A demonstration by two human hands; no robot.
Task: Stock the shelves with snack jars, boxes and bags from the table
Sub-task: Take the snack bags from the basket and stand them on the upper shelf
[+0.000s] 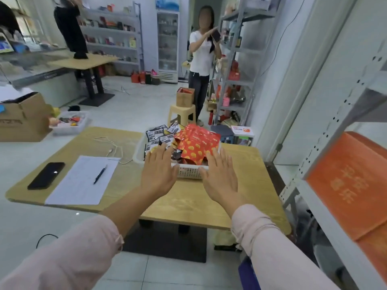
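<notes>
Red snack bags fill the white basket; we hold our left hand and right hand flat, fingers spread wide, above its near rim.

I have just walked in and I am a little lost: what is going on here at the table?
A person in pink sleeves reaches toward a white basket on the wooden table. The left hand and the right hand are flat, fingers straight, at its near edge, gripping nothing. The basket is heaped with red bags and black bags. The shelf at the right holds an orange box. Farther back, a second person stands by other shelves.
</notes>
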